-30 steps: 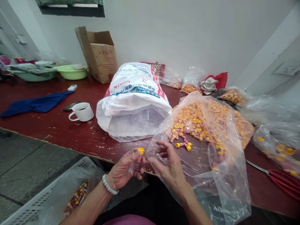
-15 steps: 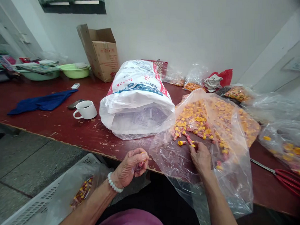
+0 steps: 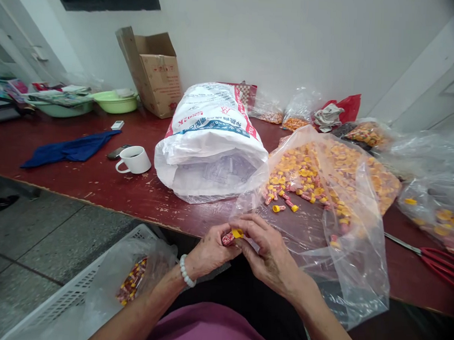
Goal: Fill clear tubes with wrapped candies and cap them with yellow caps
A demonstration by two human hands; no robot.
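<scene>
Head view: holding one small yellow-capped tube [image 3: 228, 238] in left hand [image 3: 210, 250], just in front of the near edge of dark red table [image 3: 93, 181]. Gripping red-and-white body with left thumb and fingers nearly closed. Touching yellow cap [image 3: 238, 233] with right hand [image 3: 268, 249], thumb and index slightly parted around it; cannot tell if firmly pinched. Long axis running lower left to upper right, nearly level; capped end pointing right, toward right palm.

Beyond right hand: two loose tubes [image 3: 280, 208] lying flat, nearer one cap-left, other cap-right and slanting toward the person. Just behind: heap of matching tubes [image 3: 307, 186], partly under clear plastic bag [image 3: 365, 286]. Left of heap: white printed sack [image 3: 214, 112], mouth facing the person, clear plastic pieces [image 3: 227, 169] inside. Further left: white mug [image 3: 140, 161], handle leftward. Far right: red-handled scissors [image 3: 439, 262], blades pointing left. Below left: white slotted crate [image 3: 69, 296], bagged tubes [image 3: 134, 281] inside.
</scene>
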